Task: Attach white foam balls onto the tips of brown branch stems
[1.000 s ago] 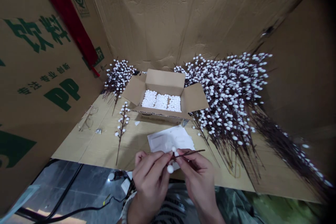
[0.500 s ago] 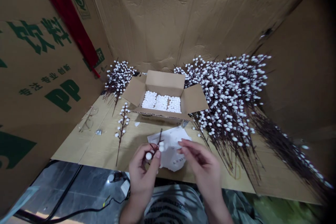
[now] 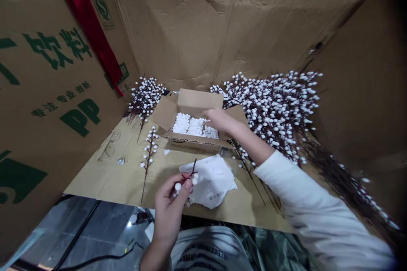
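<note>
Between thumb and fingers, my left hand (image 3: 171, 201) pinches a short dark-brown berry twig (image 3: 193, 168) with a few white balls on it. My right hand (image 3: 218, 120) reaches into an open cardboard box (image 3: 197, 145), its fingers down at the white foam balls (image 3: 196, 127) inside. Those fingertips are partly hidden, so whether they hold a ball does not show. Beneath and beside the left hand lies a torn white paper (image 3: 216, 182). One finished-looking berry stem (image 3: 149, 152) rests on the table left of the box.
A large pile of white-berry branches (image 3: 270, 106) lies right of the box, with bare brown stems (image 3: 333, 173) beyond it. A smaller berry bunch (image 3: 146, 97) stands back left. Eyeglasses (image 3: 108, 146) lie at left. Cardboard walls surround the table; a red ribbon (image 3: 89, 21) hangs on one.
My right hand has moved from beside the twig, forward and up into the box. My left hand stays near the same place, still pinching the twig. The view has tilted slightly.
</note>
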`<state>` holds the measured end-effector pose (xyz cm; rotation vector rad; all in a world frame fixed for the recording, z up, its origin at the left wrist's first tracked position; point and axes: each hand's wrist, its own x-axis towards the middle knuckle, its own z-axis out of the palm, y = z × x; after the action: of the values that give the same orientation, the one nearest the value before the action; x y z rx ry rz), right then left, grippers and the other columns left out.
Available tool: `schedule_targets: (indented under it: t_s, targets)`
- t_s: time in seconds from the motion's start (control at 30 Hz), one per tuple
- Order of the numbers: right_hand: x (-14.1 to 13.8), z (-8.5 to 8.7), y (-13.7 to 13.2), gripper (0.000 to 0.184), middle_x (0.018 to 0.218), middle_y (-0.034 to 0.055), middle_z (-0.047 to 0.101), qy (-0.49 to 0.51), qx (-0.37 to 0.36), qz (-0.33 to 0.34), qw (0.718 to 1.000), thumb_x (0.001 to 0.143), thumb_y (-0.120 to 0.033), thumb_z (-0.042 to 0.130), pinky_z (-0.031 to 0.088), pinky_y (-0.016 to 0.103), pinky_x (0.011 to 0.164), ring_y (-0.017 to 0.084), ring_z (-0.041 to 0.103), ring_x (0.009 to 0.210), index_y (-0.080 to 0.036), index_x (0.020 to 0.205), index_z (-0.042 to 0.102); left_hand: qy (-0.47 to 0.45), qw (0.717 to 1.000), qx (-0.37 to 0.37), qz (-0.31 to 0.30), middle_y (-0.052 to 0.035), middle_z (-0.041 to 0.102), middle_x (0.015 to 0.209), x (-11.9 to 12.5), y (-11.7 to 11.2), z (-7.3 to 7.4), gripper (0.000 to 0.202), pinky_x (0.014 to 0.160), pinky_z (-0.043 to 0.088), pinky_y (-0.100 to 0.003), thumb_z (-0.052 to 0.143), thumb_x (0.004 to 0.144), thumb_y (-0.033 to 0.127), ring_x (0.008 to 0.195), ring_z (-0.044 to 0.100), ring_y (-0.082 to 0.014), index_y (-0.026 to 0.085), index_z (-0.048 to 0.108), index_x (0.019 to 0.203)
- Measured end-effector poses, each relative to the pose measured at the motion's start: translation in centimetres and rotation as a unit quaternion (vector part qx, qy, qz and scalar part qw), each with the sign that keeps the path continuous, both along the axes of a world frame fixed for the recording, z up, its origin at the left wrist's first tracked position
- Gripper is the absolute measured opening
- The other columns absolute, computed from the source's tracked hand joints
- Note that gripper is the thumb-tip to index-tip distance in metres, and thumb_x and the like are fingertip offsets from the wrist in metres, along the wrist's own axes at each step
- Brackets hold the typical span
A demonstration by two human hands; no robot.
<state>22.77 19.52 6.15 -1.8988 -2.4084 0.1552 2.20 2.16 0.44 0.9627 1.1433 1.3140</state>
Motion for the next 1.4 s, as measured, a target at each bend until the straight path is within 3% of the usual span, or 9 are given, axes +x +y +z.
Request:
schedule_targets:
  t_s: [0.17,0.4,0.6,0.77,0.87,0.97,1.07,1.17,1.4]
  targets:
    - [-1.4,-3.4,2.5,0.03,0.119,0.0088,0.062,-0.06,-0.087,0.056,0.993,0.09,-0.032,0.059,0.051,0.045,0.089,0.022,0.062,0.104,-0.016,0.115,0.06,-0.011,1.0,-0.002,-0.01,-0.0032,0.074,0.079,0.0,0.0,0.2,0.013,0.069,0.051,-0.02,0.076,0.071,0.031,0.075,0.066,-0.0146,0.02,0.075,0.077]
    - [-2.1,-4.6,2.8,0.028,0.117,0.0086,0.061,-0.054,-0.108,0.038,0.992,0.091,-0.031,0.057,0.053,0.042,0.084,0.021,0.062,0.1,-0.016,0.115,0.059,-0.021,0.999,0.016,0.024,-0.0006,0.068,0.072,-0.5,0.1,0.8,0.013,0.066,0.049,-0.019,0.077,0.068,0.029,0.071,0.062,-0.0134,0.018,0.071,0.065]
    - [-1.7,-4.0,2.9,0.022,0.108,0.0068,0.065,0.086,-0.065,0.002,0.994,0.09,-0.03,0.059,0.053,0.039,0.082,0.019,0.064,0.094,-0.015,0.106,0.062,-0.033,0.999,-0.019,0.038,-0.0027,0.072,0.076,-0.8,-0.2,1.4,0.014,0.064,0.051,-0.021,0.079,0.066,0.029,0.072,0.064,-0.015,0.018,0.074,0.073]
    - [-1.6,-1.0,0.5,0.019,0.091,0.0086,0.071,0.281,0.03,-0.053,0.958,0.091,-0.022,0.052,0.054,0.028,0.07,0.015,0.067,0.08,-0.01,0.101,0.064,-0.076,0.996,-0.039,0.018,-0.0007,0.07,0.07,-0.5,0.0,1.7,0.016,0.061,0.048,-0.017,0.081,0.065,0.031,0.067,0.059,-0.0116,0.018,0.074,0.069]
    - [-1.8,0.9,-4.0,0.025,0.097,0.0064,0.069,0.413,0.095,-0.075,0.903,0.092,-0.029,0.047,0.054,0.025,0.067,0.012,0.066,0.08,-0.015,0.109,0.06,-0.122,0.99,-0.077,0.01,-0.0006,0.071,0.074,-0.2,0.1,2.0,0.02,0.062,0.047,-0.016,0.083,0.062,0.035,0.069,0.06,-0.0109,0.019,0.075,0.072]
    - [-2.9,1.7,-9.8,0.018,0.077,-0.0009,0.066,0.715,0.106,-0.087,0.686,0.073,-0.03,0.074,0.055,0.024,0.059,0.012,0.063,0.068,-0.021,0.087,0.068,-0.146,0.985,-0.092,-0.007,-0.0011,0.071,0.073,0.2,-0.1,2.3,0.024,0.061,0.046,-0.016,0.085,0.06,0.037,0.068,0.059,-0.011,0.018,0.075,0.071]
    - [-5.1,0.9,-14.6,0.015,0.072,-0.0019,0.066,0.8,0.043,-0.109,0.588,0.067,-0.028,0.079,0.056,0.025,0.061,0.012,0.066,0.066,-0.023,0.078,0.07,-0.147,0.986,-0.078,-0.022,-0.0002,0.068,0.067,0.7,-0.3,2.4,0.022,0.061,0.046,-0.015,0.084,0.061,0.036,0.066,0.058,-0.0107,0.017,0.074,0.067]
    - [-7.3,-0.5,-17.1,0.018,0.069,-0.0021,0.068,0.837,0.03,-0.143,0.528,0.066,-0.031,0.082,0.055,0.024,0.061,0.013,0.067,0.064,-0.023,0.076,0.069,-0.139,0.988,-0.064,-0.026,0.0007,0.066,0.066,1.2,-0.4,2.3,0.021,0.06,0.045,-0.016,0.083,0.062,0.034,0.064,0.056,-0.0104,0.017,0.073,0.066]
    - [-9.2,-1.8,-18.2,0.018,0.072,-0.002,0.07,0.875,0.025,-0.189,0.446,0.067,-0.03,0.08,0.055,0.022,0.06,0.012,0.067,0.064,-0.024,0.079,0.069,-0.052,0.998,-0.003,-0.031,0.0001,0.066,0.068,1.4,-0.4,2.1,0.013,0.058,0.047,-0.018,0.078,0.069,0.028,0.063,0.056,-0.0118,0.018,0.071,0.072]
